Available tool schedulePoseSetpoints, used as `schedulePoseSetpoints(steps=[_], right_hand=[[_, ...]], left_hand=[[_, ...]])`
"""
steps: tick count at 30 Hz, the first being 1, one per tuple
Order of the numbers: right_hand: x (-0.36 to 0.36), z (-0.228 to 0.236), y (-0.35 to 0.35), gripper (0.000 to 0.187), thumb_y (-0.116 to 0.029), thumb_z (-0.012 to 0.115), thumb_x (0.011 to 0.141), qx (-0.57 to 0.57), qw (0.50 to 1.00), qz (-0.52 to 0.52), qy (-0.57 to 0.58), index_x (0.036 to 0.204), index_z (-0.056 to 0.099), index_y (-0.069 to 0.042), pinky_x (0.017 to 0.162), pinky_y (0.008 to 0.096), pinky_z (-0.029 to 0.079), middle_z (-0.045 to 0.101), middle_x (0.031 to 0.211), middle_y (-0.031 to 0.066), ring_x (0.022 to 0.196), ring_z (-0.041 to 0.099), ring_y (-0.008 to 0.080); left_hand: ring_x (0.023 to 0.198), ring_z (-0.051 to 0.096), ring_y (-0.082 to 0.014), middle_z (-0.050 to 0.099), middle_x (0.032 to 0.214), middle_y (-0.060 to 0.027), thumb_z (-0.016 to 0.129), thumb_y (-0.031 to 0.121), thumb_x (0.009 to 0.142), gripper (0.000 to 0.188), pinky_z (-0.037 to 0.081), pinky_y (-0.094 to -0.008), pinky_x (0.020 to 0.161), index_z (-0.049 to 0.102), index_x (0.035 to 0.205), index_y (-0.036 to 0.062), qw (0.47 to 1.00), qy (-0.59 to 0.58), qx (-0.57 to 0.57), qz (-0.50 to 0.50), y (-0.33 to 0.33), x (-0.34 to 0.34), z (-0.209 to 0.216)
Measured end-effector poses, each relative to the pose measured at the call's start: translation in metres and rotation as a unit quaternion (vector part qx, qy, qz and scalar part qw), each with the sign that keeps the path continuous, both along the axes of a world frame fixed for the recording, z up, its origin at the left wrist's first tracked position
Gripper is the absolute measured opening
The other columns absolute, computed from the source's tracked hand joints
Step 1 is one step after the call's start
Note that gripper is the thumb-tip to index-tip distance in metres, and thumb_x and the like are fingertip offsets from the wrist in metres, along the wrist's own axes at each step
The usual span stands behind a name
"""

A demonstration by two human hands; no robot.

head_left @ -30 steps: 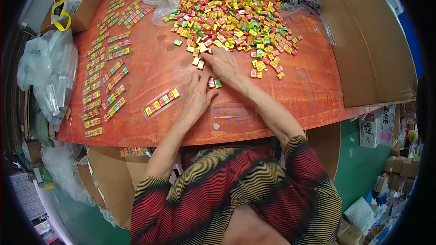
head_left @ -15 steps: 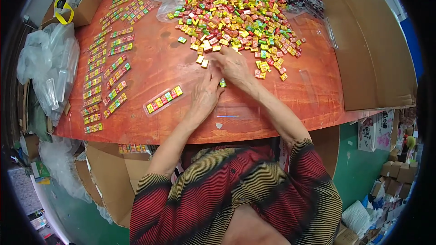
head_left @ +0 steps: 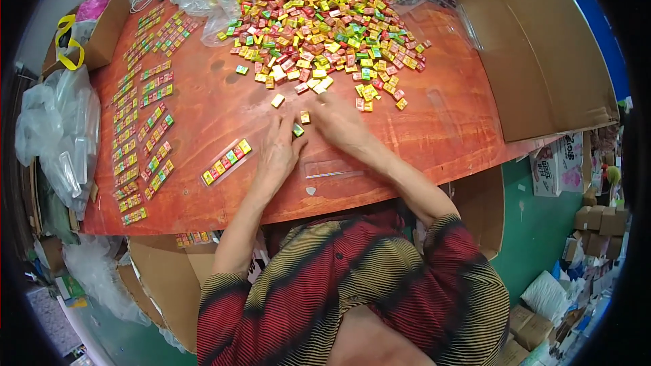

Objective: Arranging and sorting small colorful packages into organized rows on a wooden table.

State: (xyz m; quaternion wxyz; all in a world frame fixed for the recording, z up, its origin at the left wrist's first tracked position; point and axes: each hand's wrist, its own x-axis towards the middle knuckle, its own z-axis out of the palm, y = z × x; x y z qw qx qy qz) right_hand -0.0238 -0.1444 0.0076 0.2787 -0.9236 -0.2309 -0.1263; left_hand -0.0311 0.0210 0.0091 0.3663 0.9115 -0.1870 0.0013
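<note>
My left hand (head_left: 277, 152) rests on the reddish wooden table, its thumb and forefinger closed around a small green box (head_left: 298, 130). Just beyond that lies a little yellow box (head_left: 305, 117), close to the fingers of my right hand (head_left: 337, 120). Those fingers are curled and partly blurred, so whether they grip anything is unclear. Another yellow box (head_left: 278, 101) lies ahead of my left hand. Left of that hand, a clear plastic tray (head_left: 206, 178) carries a row of small coloured boxes. A second clear tray (head_left: 337, 175) lies by the near table edge.
A large heap of tiny red, yellow and green boxes (head_left: 319, 20) covers the far middle. Filled strips (head_left: 125, 139) stand in columns at left. Plastic bags (head_left: 61, 135) hang over the left edge. A tall cardboard sheet (head_left: 542, 54) borders the right; a carton (head_left: 108, 30) stands far left.
The view has shifted, moving the table leftward in the picture. One of two yellow boxes ahead of my hands now lies beside the green box. My right hand has come away from the heap.
</note>
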Motion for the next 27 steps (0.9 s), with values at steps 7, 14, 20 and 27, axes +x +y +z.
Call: schedulePoseSetpoints(steps=[7,14,20,27], right_hand=[[-0.014,0.01,-0.046,0.033,-0.01,0.057,0.078,-0.018,0.996,-0.075,0.033,0.111,0.053,-0.008,0.074,0.0371,0.045,0.053,0.101,0.0133,0.093,0.053,0.0298],[-0.009,0.006,-0.027,0.038,-0.012,0.06,0.076,0.012,0.996,-0.06,0.061,0.112,0.049,-0.006,0.071,0.0383,0.045,0.051,0.102,0.013,0.089,0.054,0.0309],[-0.005,-0.007,-0.016,0.033,-0.011,0.063,0.072,-0.018,0.995,-0.101,0.015,0.103,0.052,-0.006,0.068,0.0386,0.045,0.052,0.093,0.0129,0.081,0.054,0.0313],[-0.006,-0.006,-0.018,0.027,-0.01,0.063,0.071,-0.007,0.993,-0.115,-0.016,0.097,0.056,-0.007,0.066,0.039,0.042,0.051,0.082,0.0126,0.079,0.052,0.0298]], left_hand=[[0.087,0.054,-0.0318,0.049,0.098,-0.0128,0.07,0.014,0.068,0.054,0.046,-0.0414,0.072,0.047,0.116,0.0094,0.994,-0.064,0.043,-0.073,-0.01,0.016,-0.004],[0.085,0.054,-0.0307,0.049,0.092,-0.0121,0.07,0.017,0.069,0.041,0.046,-0.0396,0.068,0.055,0.107,0.0113,0.995,-0.035,0.075,-0.059,-0.019,0.021,-0.004],[0.079,0.055,-0.0298,0.05,0.089,-0.0115,0.069,0.017,0.07,0.034,0.046,-0.0389,0.066,0.058,0.102,0.0111,0.996,-0.052,0.066,-0.015,-0.026,0.023,-0.006],[0.076,0.054,-0.0306,0.05,0.082,-0.0118,0.071,0.016,0.067,0.032,0.044,-0.0399,0.064,0.059,0.095,0.0058,0.992,-0.11,0.006,-0.068,-0.016,0.033,-0.009]])
